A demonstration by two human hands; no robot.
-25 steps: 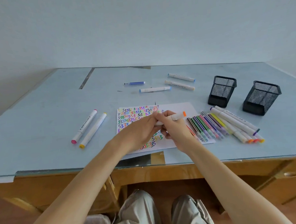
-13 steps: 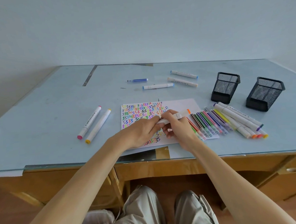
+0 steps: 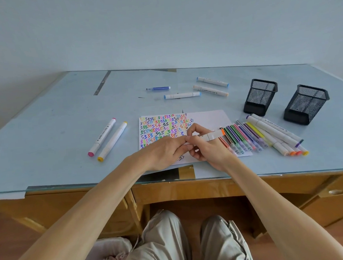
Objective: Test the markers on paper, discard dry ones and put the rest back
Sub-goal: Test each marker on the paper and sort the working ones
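Observation:
My right hand (image 3: 205, 148) holds a white marker with an orange end (image 3: 212, 136) level over the paper (image 3: 210, 118). My left hand (image 3: 164, 153) pinches the marker's near end, which the fingers hide. The paper carries several rows of coloured zigzags on its left part. A row of thin coloured markers (image 3: 241, 138) lies on the paper's right edge, and several thick white markers (image 3: 276, 134) lie beside them.
Two black mesh holders (image 3: 260, 97) (image 3: 306, 104) stand at the right. A pink-ended marker (image 3: 102, 137) and a yellow-ended marker (image 3: 112, 141) lie at the left. A blue pen (image 3: 158, 88) and three white markers (image 3: 182, 95) lie at the back. The glass desk edge (image 3: 109, 184) runs near my forearms.
Both hands keep their hold on the orange-ended marker above the paper. The camera view has shifted slightly; the things on the desk have not moved.

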